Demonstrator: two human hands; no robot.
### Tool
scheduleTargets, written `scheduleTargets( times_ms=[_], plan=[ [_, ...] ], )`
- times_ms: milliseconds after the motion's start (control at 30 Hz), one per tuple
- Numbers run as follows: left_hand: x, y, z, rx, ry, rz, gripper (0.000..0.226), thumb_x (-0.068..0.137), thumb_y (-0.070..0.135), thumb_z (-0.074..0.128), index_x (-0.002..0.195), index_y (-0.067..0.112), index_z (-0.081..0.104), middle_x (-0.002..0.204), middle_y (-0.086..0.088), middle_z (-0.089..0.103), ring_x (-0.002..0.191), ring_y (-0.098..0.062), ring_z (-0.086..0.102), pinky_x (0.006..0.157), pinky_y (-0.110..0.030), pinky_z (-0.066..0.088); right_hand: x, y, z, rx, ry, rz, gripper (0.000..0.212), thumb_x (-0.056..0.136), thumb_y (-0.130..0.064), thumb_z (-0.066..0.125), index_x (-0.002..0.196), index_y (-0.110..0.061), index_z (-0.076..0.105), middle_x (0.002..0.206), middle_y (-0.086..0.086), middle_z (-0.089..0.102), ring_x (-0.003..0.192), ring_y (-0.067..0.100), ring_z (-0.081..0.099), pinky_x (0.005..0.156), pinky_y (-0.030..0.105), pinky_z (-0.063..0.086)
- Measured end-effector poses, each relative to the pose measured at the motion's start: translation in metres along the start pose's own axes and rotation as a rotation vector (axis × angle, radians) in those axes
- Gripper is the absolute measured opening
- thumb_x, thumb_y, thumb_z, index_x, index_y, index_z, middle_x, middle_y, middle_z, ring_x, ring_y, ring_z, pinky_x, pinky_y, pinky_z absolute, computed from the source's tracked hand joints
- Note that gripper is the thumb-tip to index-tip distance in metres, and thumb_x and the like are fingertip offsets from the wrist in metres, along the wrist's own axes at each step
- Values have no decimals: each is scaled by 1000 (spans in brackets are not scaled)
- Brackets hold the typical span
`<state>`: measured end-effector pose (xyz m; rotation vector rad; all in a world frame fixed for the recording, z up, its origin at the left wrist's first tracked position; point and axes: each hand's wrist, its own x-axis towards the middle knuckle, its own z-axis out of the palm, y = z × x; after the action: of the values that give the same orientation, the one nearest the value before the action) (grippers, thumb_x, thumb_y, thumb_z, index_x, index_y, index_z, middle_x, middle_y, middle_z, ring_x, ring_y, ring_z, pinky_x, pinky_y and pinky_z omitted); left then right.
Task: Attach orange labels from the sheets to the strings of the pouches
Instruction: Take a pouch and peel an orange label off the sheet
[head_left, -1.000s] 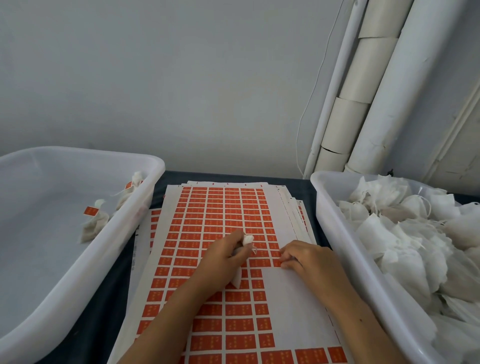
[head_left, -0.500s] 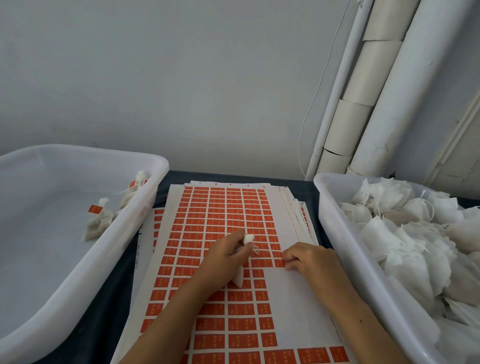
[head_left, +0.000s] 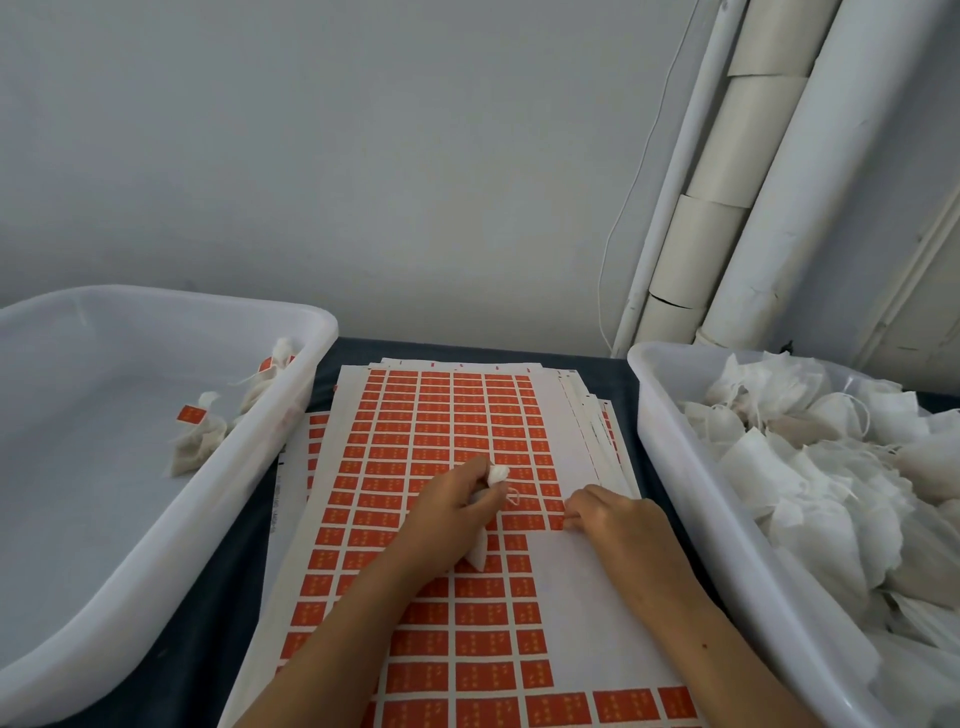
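Pouch held over the label sheet, other hand at a label.

The left hand (head_left: 447, 512) grips a white pouch (head_left: 488, 499) above the top sheet (head_left: 441, 431), its string (head_left: 513, 496) looping toward the right hand (head_left: 613, 522), whose curled fingertips (head_left: 571, 517) pinch at an orange label (head_left: 555, 521) on the sheet's row edge.

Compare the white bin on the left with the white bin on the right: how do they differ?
The left bin holds only a few pouches, with orange labels attached; the right bin is heaped with pouches showing no labels. The left bin's floor is mostly bare; the right bin's is hidden. Both are white plastic tubs flanking the label sheets.
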<state>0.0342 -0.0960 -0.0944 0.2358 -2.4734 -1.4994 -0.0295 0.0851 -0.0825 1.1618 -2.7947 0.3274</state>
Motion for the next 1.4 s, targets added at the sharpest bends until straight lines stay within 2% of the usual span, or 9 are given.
scheduleTargets(
  times_ms=[200, 333, 500, 667, 767, 900, 1100, 1267, 1400],
  plan=[
    [0, -1, -1, -17, -4, -6, 17, 97, 34, 48, 81, 28, 51, 76, 12, 60, 68, -4, 60, 57, -10, 44, -5, 2, 0, 77, 53, 30, 33, 89, -45, 54, 117, -29, 57, 122, -15, 59, 102, 3, 60, 93, 11, 42],
    [1, -1, -1, -15, -7, -4, 17, 97, 33, 48, 80, 29, 51, 74, 13, 58, 65, -2, 58, 55, -8, 41, -6, 5, -5, 185, 72, 38, 29, 85, -37, 60, 110, -24, 64, 116, -12, 64, 100, 5, 62, 91, 9, 40],
    [2, -3, -1, -18, -3, 3, 18, 97, 34, 48, 80, 28, 52, 72, 13, 58, 60, 2, 57, 53, -6, 41, -8, 1, -5, 200, 90, 19, 30, 80, -41, 63, 105, -25, 68, 112, -14, 66, 97, 2, 64, 87, 4, 36],
    [2, -4, -1, -29, -9, 12, 18, 97, 33, 48, 80, 27, 52, 70, 13, 56, 59, 1, 55, 54, -8, 41, -7, 0, -1, 289, 193, 160, 14, 85, -29, 63, 93, -17, 67, 99, -12, 63, 85, 2, 59, 87, 11, 44],
    [3, -4, -1, -23, -7, 15, 18, 96, 34, 48, 80, 27, 51, 70, 13, 56, 62, -1, 55, 56, -9, 41, -7, -4, 4, 367, 248, 246, 12, 87, -26, 62, 92, -18, 69, 98, -15, 60, 84, -2, 55, 83, 5, 37],
    [3, -3, 0, -17, 0, 16, 18, 97, 34, 48, 79, 28, 51, 73, 11, 57, 67, -4, 56, 58, -10, 43, -8, -7, 9, 555, 266, 378, 2, 87, -21, 63, 86, -22, 64, 101, -15, 56, 88, -1, 51, 88, 14, 36],
    [2, -3, 1, -8, 1, 12, 18, 96, 34, 48, 79, 29, 50, 73, 13, 58, 65, -3, 57, 56, -8, 41, -5, -8, 5, 786, 167, 475, 9, 86, -15, 64, 85, -21, 70, 107, -12, 52, 100, 5, 49, 95, 25, 38],
    [2, -4, 1, -13, 5, 4, 18, 96, 35, 49, 79, 29, 51, 71, 15, 57, 58, 8, 57, 51, -4, 39, -4, -16, 7, 764, 173, 452, 5, 83, -14, 67, 85, -17, 70, 106, -12, 52, 101, 6, 51, 98, 29, 42],
    [2, -5, 1, -27, 5, 9, 18, 96, 35, 49, 79, 29, 51, 71, 15, 58, 58, 9, 56, 51, -4, 40, -5, -19, 13, 715, 266, 400, 7, 81, -18, 70, 81, -23, 65, 97, -13, 58, 92, 5, 57, 91, 22, 45]
  ],
)
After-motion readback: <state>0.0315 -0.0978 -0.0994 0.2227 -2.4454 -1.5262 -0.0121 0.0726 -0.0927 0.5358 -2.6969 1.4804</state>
